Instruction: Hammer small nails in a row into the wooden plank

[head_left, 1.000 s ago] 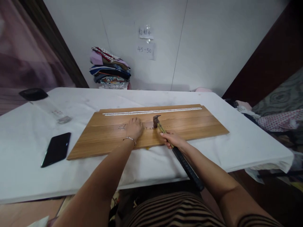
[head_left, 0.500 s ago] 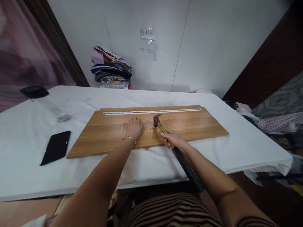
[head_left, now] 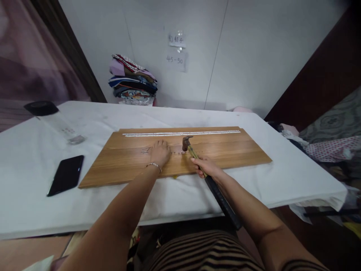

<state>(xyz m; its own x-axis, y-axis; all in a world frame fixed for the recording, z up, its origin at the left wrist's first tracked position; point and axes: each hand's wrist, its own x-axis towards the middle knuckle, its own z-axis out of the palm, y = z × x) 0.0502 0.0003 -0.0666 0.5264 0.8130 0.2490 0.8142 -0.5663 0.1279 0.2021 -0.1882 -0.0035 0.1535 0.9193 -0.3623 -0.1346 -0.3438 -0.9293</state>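
A claw hammer [head_left: 216, 194] with a rusty head and black grip is held in my right hand [head_left: 207, 166], my fingers round the upper shaft. Its head hangs over a row of small nail heads [head_left: 175, 153] in the wooden board [head_left: 113, 169]. My left hand [head_left: 160, 153] lies on the board left of the hammer head, palm down with the fingers stretched out. Just left of it rests a small pile of loose nails [head_left: 146, 150]. Two white strips [head_left: 183, 133] run along the board's far side.
On the white-covered table [head_left: 296, 177], a black phone [head_left: 66, 175] lies left of the board. Behind it is a clear container with a black lid [head_left: 41, 108]. Folded clothes [head_left: 134, 81] are stacked by the wall, under paper notes [head_left: 176, 60].
Almost nothing differs. The view has shifted very slightly; both hands and the hammer keep their places over the board.
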